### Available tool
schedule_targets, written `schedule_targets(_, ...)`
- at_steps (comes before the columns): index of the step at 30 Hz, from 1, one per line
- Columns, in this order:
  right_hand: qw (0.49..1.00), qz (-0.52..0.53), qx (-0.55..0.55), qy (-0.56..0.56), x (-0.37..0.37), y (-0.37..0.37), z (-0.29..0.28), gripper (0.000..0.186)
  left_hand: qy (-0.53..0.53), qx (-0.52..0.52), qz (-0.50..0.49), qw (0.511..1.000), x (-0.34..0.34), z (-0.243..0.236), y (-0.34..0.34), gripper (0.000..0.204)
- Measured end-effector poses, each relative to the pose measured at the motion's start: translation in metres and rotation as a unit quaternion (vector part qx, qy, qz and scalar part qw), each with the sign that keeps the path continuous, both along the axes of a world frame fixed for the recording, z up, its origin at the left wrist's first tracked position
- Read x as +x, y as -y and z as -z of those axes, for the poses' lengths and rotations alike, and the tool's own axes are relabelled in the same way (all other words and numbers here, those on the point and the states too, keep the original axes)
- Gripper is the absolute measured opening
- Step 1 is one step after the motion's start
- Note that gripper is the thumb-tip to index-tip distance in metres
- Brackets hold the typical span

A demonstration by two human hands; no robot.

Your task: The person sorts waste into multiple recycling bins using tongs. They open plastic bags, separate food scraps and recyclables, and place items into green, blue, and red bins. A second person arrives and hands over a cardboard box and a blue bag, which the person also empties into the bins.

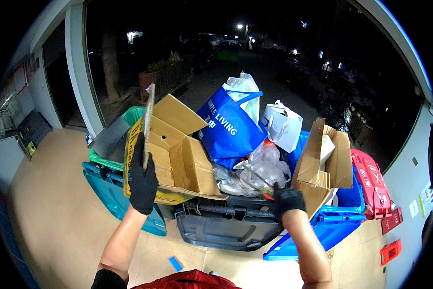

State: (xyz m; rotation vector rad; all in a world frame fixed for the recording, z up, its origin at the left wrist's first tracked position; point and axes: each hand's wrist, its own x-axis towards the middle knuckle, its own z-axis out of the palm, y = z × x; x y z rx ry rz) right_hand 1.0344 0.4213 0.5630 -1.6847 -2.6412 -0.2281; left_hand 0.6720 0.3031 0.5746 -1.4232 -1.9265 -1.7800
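My left hand (143, 185), in a black glove, is closed on the raised flap of an open cardboard box (170, 156) with yellow printed sides. The box is tilted and looks bare inside. My right hand (288, 201), also gloved in black, is closed by the front rim of the dark grey bin (228, 231). A thin, long tool (257, 183) with red-orange near my fingers runs from it over clear plastic bags (264, 166); its exact kind is hard to make out. Behind them leans a big blue tote bag (233, 125).
A green-lined teal bin (122, 192) stands left. On the right are a blue bin (317, 229), another open cardboard box (322, 164), a white paper bag (282, 126) and a red bin lid (370, 185). A blue scrap (175, 263) lies on the floor.
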Motion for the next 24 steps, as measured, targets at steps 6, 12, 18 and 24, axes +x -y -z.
schedule_targets(6,0.996,0.046,-0.068,0.019,-0.042,-0.062,0.086,0.047,0.202,0.063,0.012,0.977,-0.020,0.022,0.020,0.044)
schedule_targets(12,0.995,0.022,-0.091,-0.040,-0.009,-0.073,0.037,0.039,0.230,0.201,-0.028,0.952,-0.043,0.018,0.051,0.039)
schedule_targets(18,0.916,0.113,-0.193,-0.333,0.025,-0.053,-0.013,0.034,0.274,0.299,-0.063,0.912,-0.088,0.014,0.081,0.039)
schedule_targets(24,0.843,0.097,-0.199,-0.490,0.005,-0.018,-0.043,0.025,0.264,0.320,-0.066,0.907,-0.108,-0.001,0.112,0.041)
